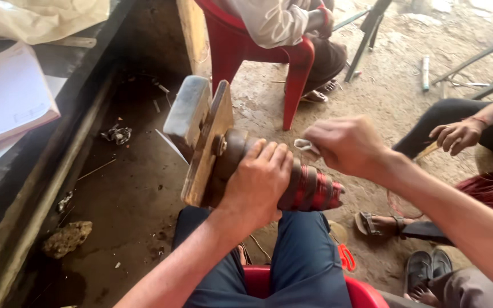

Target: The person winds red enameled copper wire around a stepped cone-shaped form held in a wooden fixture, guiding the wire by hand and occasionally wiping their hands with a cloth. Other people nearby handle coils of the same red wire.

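An open book [7, 97] lies on the bench [58, 154] at far left, a stone [67, 238] on the dirt floor below it. The winder [201, 142], a wooden plate with a grey block, sits tilted over the person's knees. The left hand [256, 182] wraps shut around the coil [309, 188], seemingly to steady it against the plate. The right hand [346, 145] pinches a pale scrap [305, 146] just above the red windings, grip closed on it. Further right, another person's hand [456, 136] rests on a knee.
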`<state>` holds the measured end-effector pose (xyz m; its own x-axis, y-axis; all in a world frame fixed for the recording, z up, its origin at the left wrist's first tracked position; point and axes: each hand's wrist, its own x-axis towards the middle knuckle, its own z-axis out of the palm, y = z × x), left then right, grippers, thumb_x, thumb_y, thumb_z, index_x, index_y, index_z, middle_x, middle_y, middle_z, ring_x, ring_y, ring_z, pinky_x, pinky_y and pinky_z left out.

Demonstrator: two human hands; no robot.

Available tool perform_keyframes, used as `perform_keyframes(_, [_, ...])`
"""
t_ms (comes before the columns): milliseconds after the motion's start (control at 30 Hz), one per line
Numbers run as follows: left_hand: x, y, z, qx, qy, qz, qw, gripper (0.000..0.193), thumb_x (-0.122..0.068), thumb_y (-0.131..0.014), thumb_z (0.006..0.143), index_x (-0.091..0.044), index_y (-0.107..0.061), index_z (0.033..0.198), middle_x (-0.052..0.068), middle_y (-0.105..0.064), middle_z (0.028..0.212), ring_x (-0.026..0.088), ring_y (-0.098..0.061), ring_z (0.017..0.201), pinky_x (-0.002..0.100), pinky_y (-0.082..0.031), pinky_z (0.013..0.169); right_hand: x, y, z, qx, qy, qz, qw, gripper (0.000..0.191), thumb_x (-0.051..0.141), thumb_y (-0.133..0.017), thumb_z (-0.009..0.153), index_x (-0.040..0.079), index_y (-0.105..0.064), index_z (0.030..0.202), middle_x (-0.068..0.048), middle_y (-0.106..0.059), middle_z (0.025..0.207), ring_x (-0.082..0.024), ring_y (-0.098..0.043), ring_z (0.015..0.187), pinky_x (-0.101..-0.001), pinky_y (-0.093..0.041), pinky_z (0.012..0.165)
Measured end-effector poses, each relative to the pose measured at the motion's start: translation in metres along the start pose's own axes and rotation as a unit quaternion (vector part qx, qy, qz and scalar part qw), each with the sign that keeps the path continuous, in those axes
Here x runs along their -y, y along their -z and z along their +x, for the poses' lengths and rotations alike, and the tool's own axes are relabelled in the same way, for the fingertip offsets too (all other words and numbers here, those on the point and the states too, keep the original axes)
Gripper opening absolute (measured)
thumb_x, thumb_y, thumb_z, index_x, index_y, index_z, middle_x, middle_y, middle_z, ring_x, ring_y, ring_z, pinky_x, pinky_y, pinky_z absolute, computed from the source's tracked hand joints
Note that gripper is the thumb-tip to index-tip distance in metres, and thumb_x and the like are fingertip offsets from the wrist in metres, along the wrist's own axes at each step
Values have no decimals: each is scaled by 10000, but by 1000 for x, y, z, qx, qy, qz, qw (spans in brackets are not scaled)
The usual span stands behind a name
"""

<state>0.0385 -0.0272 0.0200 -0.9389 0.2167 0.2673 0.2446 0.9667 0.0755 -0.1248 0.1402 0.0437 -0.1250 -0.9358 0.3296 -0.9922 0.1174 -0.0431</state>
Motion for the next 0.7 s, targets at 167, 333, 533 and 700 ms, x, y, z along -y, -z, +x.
perform_keyframes(167, [9,6,-13,-65,-18,50,996,893,-243,-912,490,37,-606,1281,166,-635,1319,295,-569,1298,404,-364,1169,-42,-109,-40,-16,-79,16,997,163,78,-686,797,102,-677,958,-75,-674,830,-278,-688,748,-407,-530,600])
perform_keyframes(333, [23,8,-13,-72,6,-34,997,941,-303,-944,408,22,-629,1233,185,-641,1254,342,-578,1233,443,-380,1122,24,-186,-67,-114,-178,-33,977,388,204,-712,662,51,-691,1018,-175,-676,807,-374,-673,733,-509,-480,578])
perform_keyframes(533, [19,1,-2,-93,34,5,995,942,-346,-953,389,29,-648,1198,185,-658,1230,332,-606,1186,439,-396,1097,138,-131,-114,123,-223,308,917,144,172,-715,863,93,-625,941,-160,-676,773,-410,-665,750,-500,-500,636])
perform_keyframes(700, [19,2,-1,-95,16,29,995,947,-360,-920,404,31,-652,1224,186,-661,1274,304,-602,1212,435,-390,1106,118,-17,-66,67,-183,304,933,105,-16,-618,782,75,-568,798,-110,-635,705,-310,-668,681,-417,-534,600])
